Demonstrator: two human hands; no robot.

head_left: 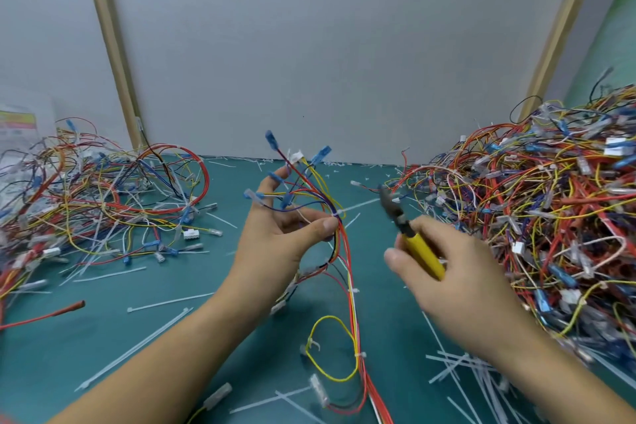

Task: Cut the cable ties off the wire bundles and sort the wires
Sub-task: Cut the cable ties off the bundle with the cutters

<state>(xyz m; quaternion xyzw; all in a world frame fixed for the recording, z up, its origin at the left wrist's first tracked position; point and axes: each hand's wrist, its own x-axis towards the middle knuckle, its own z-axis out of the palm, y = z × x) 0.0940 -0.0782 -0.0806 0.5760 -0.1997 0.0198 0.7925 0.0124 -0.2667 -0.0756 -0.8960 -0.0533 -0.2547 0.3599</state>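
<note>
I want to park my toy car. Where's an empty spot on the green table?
Best is the green mat near-left, between the left wire pile and the left forearm; only a few loose ties. The right pile is crowded.

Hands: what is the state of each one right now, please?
Left hand: closed, pinching the wire bundle.
Right hand: closed, holding the yellow-handled cutters.

The wire bundle (345,251) of red, yellow and blue wires is held up in the left hand (285,234), with a white cable tie (339,213) round it. The yellow cutters (421,251) are near it. A big tangled pile (550,210) lies on the right and a smaller pile (103,203) on the left.
</note>
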